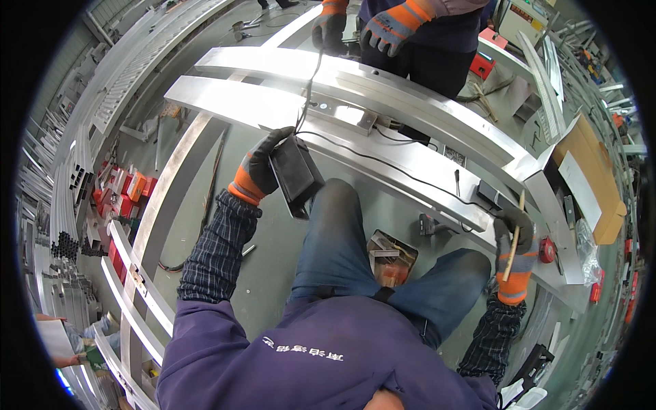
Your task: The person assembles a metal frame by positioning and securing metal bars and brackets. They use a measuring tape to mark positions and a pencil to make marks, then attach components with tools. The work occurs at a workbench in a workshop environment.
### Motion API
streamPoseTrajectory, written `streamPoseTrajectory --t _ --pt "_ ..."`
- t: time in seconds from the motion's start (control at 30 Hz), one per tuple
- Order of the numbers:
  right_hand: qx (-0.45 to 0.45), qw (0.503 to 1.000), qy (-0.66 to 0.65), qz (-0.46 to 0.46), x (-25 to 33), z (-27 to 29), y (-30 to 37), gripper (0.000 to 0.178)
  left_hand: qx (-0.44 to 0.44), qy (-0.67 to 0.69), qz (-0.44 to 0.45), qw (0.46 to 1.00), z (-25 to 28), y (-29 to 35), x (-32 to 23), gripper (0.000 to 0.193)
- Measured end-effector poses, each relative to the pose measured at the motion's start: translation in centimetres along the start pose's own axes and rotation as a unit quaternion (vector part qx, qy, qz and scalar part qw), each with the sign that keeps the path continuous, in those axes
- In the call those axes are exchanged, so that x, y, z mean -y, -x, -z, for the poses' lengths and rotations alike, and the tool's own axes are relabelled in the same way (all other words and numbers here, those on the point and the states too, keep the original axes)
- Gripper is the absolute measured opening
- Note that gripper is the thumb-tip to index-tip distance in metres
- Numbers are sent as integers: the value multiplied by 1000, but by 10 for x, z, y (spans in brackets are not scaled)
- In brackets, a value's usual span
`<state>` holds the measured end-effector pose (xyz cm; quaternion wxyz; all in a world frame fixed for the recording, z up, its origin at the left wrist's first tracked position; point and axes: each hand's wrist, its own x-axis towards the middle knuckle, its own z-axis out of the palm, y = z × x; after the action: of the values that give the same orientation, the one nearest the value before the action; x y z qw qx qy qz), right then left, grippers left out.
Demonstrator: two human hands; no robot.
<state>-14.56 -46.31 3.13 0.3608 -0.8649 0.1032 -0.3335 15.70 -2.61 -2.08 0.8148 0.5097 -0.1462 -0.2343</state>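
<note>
My left hand [261, 169], in a dark glove with an orange cuff, grips a black rectangular box [296, 172] by its upper end. The box hangs tilted beside the long silver metal beam [403, 158] that crosses in front of my knees. From the box's top a thin black cable [383, 164] trails along the beam to the right. At the beam's right end my right hand [514, 242], gloved alike, is closed around a thin wooden stick [514, 238]. A small black block [488, 194] and a thin screwdriver-like tool [457, 180] lie just left of it.
A co-worker's gloved hands [396, 29] are over the far beam [355, 76]. An opened cardboard box [589, 174] and a red tape measure [547, 250] are at right. On the floor are a power drill [430, 225] and a tray of parts [395, 263]. Metal profiles [184, 154] frame the left.
</note>
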Motion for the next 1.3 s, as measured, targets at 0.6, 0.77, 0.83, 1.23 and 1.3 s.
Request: streamPoseTrajectory --t 0.6,0.77,0.83,1.23,1.3 --pt "11 993 95 69 -22 -31 -7 29 93 233 121 960 -5 -10 -7 52" --pt "20 988 132 83 -34 -17 -6 32 184 246 114 945 -12 -15 -3 65" --pt "25 988 133 74 -43 -14 -5 36 163 191 92 964 -8 -14 -1 65" --pt "17 996 93 1 -55 -9 4 33 105 114 65 986 -33 -16 -1 61" --pt "13 997 78 -2 -51 -10 3 26 11 48 54 997 -38 -12 2 65"
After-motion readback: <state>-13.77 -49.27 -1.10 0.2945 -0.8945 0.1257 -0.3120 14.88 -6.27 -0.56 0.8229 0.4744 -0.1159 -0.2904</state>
